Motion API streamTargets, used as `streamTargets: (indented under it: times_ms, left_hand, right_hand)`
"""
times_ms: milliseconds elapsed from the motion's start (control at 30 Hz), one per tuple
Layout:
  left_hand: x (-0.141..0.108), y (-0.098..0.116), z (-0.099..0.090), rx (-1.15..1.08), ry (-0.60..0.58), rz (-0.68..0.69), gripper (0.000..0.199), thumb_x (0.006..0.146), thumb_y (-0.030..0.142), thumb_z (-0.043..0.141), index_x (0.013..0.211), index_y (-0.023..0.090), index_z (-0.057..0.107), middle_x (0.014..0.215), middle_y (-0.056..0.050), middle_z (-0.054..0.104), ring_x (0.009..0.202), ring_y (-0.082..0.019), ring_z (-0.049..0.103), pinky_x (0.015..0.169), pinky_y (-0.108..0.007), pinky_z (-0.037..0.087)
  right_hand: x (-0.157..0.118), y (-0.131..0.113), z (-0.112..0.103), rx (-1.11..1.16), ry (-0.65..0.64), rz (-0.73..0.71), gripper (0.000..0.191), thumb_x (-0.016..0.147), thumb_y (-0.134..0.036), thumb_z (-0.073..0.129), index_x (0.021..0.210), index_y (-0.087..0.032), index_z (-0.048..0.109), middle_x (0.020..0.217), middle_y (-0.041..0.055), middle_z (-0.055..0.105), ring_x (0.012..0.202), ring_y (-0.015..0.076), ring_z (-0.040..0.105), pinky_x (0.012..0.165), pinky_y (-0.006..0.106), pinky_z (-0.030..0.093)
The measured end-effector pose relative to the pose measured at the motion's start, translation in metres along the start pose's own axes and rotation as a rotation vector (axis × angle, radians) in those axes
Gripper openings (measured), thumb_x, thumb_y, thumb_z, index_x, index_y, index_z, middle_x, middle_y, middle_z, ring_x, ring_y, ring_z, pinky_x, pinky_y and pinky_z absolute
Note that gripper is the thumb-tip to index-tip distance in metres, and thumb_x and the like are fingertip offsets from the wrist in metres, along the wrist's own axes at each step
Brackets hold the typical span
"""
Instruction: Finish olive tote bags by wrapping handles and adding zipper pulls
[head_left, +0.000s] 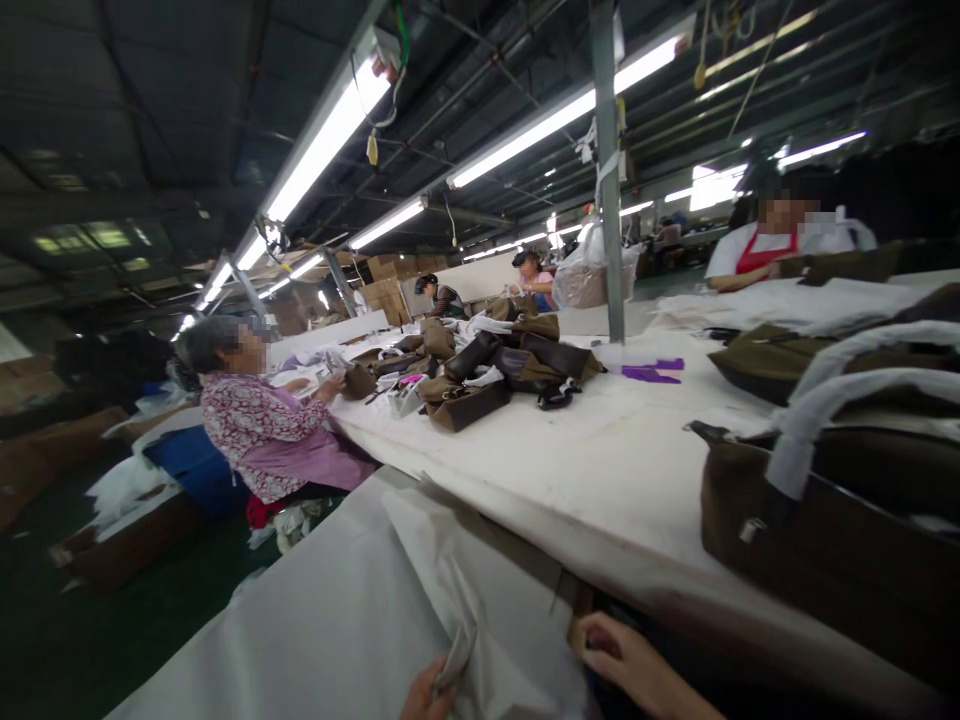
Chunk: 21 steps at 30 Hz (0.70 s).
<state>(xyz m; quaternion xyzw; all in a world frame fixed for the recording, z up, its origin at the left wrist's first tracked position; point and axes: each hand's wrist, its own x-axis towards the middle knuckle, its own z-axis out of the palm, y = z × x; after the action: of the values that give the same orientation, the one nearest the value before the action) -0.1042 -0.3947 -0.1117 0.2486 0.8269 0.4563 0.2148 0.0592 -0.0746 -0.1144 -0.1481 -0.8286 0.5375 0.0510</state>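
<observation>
A large pale grey sheet (pixel 330 600), paper or cloth, spreads below the table's near edge, with a raised crease down its middle. At the bottom of the view my left hand (pixel 429 692) pinches a fold of it. To the right, beside the sheet's edge, my right hand (pixel 634 662) has its fingers curled in. Something dark shows at those fingertips, too small to name. A dark brown bag (pixel 817 560) with white-wrapped handles stands on the table, right of and above my right hand.
A long white table (pixel 622 480) runs across, holding a heap of brown bags (pixel 495 370) and purple strips (pixel 652 370). A co-worker (pixel 262 420) sits at left; another person (pixel 780 250) works at right. A metal post (pixel 609 200) rises from the table. A blue bin (pixel 191 465) stands at left.
</observation>
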Motion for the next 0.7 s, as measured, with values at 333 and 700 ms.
streamTargets:
  times_ms: [333,700]
  left_hand:
    - [0.005,-0.007,0.053,-0.314,-0.429,-0.010,0.080,0.066,0.075,0.064,0.128,0.024,0.065,0.121,-0.008,0.071,0.120,-0.035,0.060,0.106,-0.048,0.042]
    - [-0.029,-0.071,-0.120,0.436,0.881,-0.643,0.069,0.078,0.055,0.047,0.131,0.011,0.051,0.140,-0.020,0.054,0.133,-0.033,0.049,0.107,-0.042,0.043]
  right_hand:
    - [0.075,0.011,0.076,-0.164,0.070,0.121,0.058,0.077,-0.032,0.058,0.131,-0.011,0.050,0.132,0.0187,0.059,0.124,0.0267,0.056,0.105,0.032,0.041]
    - [0.082,0.041,0.081,-0.502,0.082,0.126,0.027,0.078,-0.033,0.061,0.101,-0.018,0.066,0.104,0.0142,0.067,0.102,0.0297,0.064,0.092,0.036,0.048]
